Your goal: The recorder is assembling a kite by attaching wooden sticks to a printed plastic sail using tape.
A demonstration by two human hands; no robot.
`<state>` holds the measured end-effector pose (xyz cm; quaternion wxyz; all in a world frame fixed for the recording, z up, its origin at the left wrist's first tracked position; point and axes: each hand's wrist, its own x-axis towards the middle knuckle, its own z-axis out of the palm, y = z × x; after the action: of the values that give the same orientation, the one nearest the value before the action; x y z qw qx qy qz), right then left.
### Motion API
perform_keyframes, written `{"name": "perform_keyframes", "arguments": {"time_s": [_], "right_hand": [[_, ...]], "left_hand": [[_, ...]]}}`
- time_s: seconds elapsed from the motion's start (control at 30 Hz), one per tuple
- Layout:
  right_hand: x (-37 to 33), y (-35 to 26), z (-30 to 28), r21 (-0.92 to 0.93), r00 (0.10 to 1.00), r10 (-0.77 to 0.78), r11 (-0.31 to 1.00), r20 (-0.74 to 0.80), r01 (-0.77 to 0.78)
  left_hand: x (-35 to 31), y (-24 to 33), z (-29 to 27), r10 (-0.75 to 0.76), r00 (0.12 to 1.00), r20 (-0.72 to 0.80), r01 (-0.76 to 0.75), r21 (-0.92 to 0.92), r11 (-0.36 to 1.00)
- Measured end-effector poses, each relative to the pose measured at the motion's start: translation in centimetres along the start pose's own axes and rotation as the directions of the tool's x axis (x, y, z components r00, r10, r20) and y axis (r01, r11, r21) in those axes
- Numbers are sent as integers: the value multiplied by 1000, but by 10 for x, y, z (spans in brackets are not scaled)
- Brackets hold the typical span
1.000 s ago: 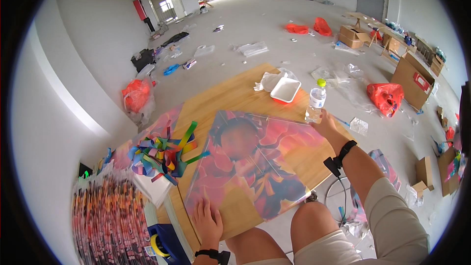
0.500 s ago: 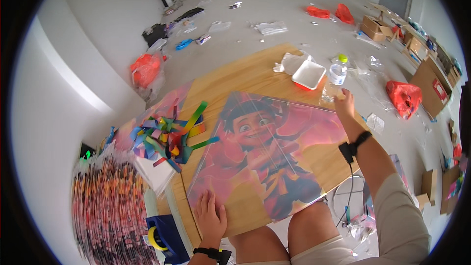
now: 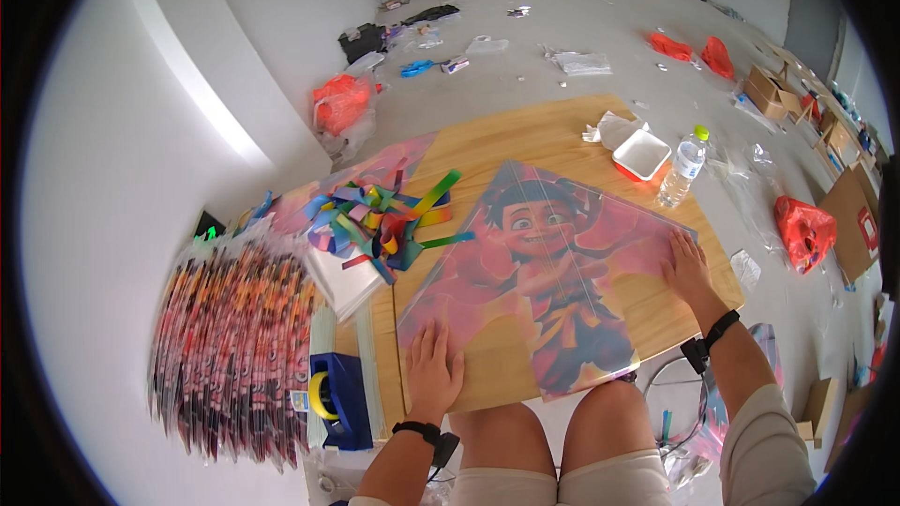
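A diamond-shaped kite (image 3: 553, 286) lies flat on the wooden table, thin and see-through at its lower edges, printed with a cartoon figure on pink. Faint straight lines cross it. My left hand (image 3: 434, 372) rests palm down on its left corner, fingers stretched. At the opposite corner my right hand (image 3: 689, 269) also lies flat, fingers apart, with nothing in it. Left of the kite sits a tangled heap of rainbow ribbon strips (image 3: 380, 225), one green-blue end reaching the kite's edge.
Behind my right hand stand a water bottle (image 3: 683, 169) and a white-red food tray (image 3: 643, 155) by crumpled tissue. A blue tape dispenser (image 3: 347, 403) and a thick stack of printed kites (image 3: 234, 347) are at the left. Cardboard boxes and red bags (image 3: 806, 232) lie on the floor.
My right hand has come down from beside the water bottle onto the kite's right corner. My left hand stays on its corner. The whole view has swung left.
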<state>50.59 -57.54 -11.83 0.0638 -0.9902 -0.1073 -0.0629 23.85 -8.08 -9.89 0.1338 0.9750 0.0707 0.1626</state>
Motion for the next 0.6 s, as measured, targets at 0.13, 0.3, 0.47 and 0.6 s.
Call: {"name": "perform_keyframes", "arguments": {"time_s": [0.13, 0.3, 0.47, 0.6], "right_hand": [[14, 5, -12, 34, 994, 34, 999, 106, -38], [27, 22, -4, 37, 993, 35, 999, 114, -39], [28, 18, 4, 112, 995, 35, 993, 89, -45], [33, 44, 14, 184, 991, 97, 980, -88, -80]], "left_hand": [[-6, -3, 2, -28, 999, -21, 29, 5, 1000], [-7, -4, 4, -10, 1000, -6, 10, 0, 1000], [-11, -9, -2, -4, 1000, 5, 4, 23, 1000], [-7, -5, 3, 28, 999, 16, -28, 14, 1000]]}}
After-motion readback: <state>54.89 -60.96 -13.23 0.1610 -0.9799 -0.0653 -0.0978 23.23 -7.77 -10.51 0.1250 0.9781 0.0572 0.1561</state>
